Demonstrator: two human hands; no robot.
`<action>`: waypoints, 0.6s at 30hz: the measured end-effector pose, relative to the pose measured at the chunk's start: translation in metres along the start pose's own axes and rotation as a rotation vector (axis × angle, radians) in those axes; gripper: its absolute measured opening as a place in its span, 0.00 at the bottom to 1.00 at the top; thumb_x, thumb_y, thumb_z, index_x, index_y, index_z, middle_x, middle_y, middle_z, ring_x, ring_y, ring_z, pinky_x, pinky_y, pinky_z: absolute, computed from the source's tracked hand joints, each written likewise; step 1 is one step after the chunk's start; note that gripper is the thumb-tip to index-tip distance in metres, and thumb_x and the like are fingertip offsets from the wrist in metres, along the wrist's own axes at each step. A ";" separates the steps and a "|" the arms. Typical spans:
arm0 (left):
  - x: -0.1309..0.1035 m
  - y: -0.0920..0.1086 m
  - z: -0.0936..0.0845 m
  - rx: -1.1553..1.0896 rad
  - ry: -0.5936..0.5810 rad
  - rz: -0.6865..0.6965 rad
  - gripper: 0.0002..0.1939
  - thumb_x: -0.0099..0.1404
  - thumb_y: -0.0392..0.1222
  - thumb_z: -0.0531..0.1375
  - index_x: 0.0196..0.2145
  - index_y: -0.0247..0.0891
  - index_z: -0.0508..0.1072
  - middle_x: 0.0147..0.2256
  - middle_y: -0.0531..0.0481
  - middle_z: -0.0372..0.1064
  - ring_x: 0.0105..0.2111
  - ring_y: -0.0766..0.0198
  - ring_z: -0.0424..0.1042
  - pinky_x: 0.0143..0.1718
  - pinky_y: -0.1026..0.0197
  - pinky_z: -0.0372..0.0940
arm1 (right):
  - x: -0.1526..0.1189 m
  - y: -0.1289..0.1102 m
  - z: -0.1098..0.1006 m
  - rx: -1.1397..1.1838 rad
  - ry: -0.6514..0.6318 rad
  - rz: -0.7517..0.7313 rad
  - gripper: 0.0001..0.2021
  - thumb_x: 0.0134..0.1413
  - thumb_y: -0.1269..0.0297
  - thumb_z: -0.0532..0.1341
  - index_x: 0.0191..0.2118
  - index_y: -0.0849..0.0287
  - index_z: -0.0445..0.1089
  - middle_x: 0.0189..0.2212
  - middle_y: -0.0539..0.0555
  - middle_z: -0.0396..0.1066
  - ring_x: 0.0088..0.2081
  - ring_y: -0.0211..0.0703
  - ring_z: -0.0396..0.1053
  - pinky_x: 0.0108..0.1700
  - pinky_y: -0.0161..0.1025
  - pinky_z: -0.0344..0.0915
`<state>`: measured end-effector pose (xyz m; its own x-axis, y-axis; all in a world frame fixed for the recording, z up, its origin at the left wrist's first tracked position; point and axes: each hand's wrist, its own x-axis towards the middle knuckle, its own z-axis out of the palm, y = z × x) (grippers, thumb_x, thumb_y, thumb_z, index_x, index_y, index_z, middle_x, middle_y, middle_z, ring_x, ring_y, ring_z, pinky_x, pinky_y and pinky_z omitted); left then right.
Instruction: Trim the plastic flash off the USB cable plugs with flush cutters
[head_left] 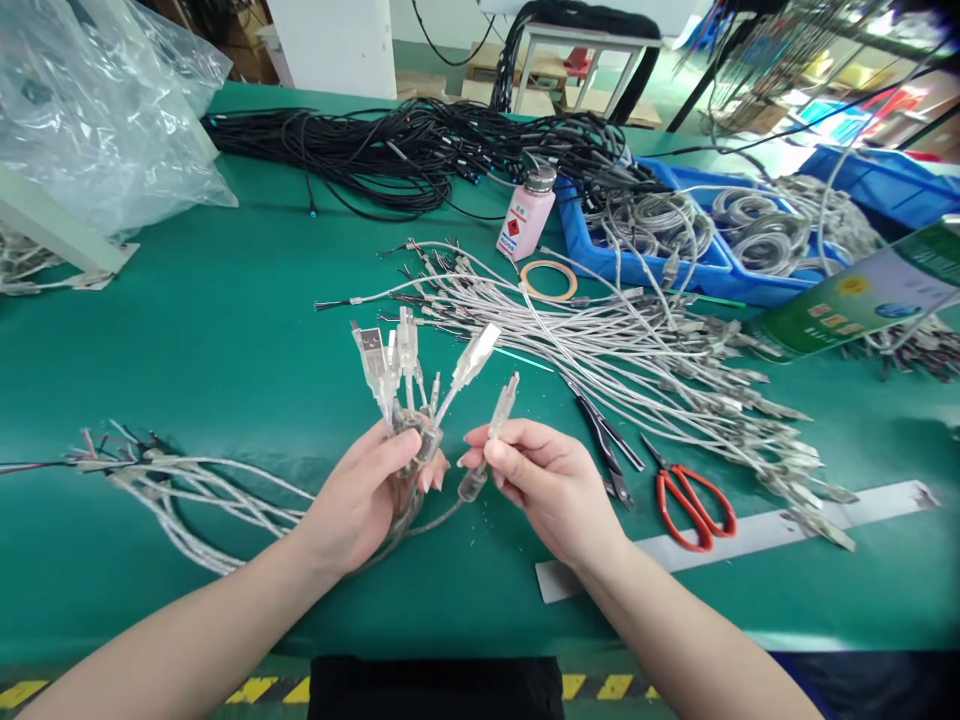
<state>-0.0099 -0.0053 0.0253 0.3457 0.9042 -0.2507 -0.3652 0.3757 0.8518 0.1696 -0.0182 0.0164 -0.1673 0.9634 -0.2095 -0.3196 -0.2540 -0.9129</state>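
Observation:
My left hand (367,495) is closed round a bunch of USB cables (407,345), their clear-shelled plugs fanned upward above the thumb. Between thumb and fingers of my right hand (551,480) is one more USB plug (504,405), tilted up, with a clear lump on its cable (472,485) just below. That cable curves left under my left hand. The bunch's grey cables (217,500) trail away to the left, ending in stripped red, black and white wires (135,450).
A large pile of USB cables (600,350) covers the right of the green table (247,350). Near my right hand lie black tweezers (604,440), red-handled scissors (694,505) and a steel ruler (667,550). Behind are a pink bottle (527,215), tape ring (549,281), blue bins (581,235) and black cables (360,160).

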 end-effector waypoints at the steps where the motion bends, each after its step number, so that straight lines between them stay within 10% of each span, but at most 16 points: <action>1: 0.000 0.000 0.000 -0.006 -0.002 -0.007 0.16 0.62 0.51 0.64 0.26 0.37 0.70 0.22 0.51 0.64 0.28 0.61 0.65 0.35 0.60 0.60 | 0.000 0.000 0.000 0.000 0.010 -0.005 0.11 0.52 0.57 0.69 0.31 0.60 0.75 0.30 0.56 0.77 0.23 0.33 0.60 0.20 0.31 0.51; 8: 0.000 -0.001 -0.003 -0.070 -0.010 -0.038 0.08 0.59 0.44 0.65 0.31 0.38 0.72 0.22 0.52 0.66 0.30 0.61 0.66 0.37 0.60 0.62 | 0.000 0.001 0.002 0.121 0.036 0.005 0.11 0.47 0.60 0.72 0.28 0.59 0.72 0.31 0.55 0.77 0.29 0.38 0.73 0.19 0.28 0.55; 18: -0.001 0.000 -0.004 0.010 -0.021 -0.047 0.07 0.61 0.42 0.64 0.29 0.37 0.73 0.24 0.51 0.68 0.30 0.62 0.67 0.37 0.61 0.62 | 0.001 -0.002 0.006 0.159 0.050 0.062 0.16 0.42 0.56 0.74 0.27 0.60 0.69 0.25 0.53 0.73 0.22 0.34 0.65 0.17 0.29 0.52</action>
<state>-0.0134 -0.0048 0.0241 0.3805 0.8811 -0.2807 -0.3391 0.4154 0.8441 0.1644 -0.0169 0.0205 -0.1461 0.9476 -0.2842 -0.4547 -0.3195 -0.8314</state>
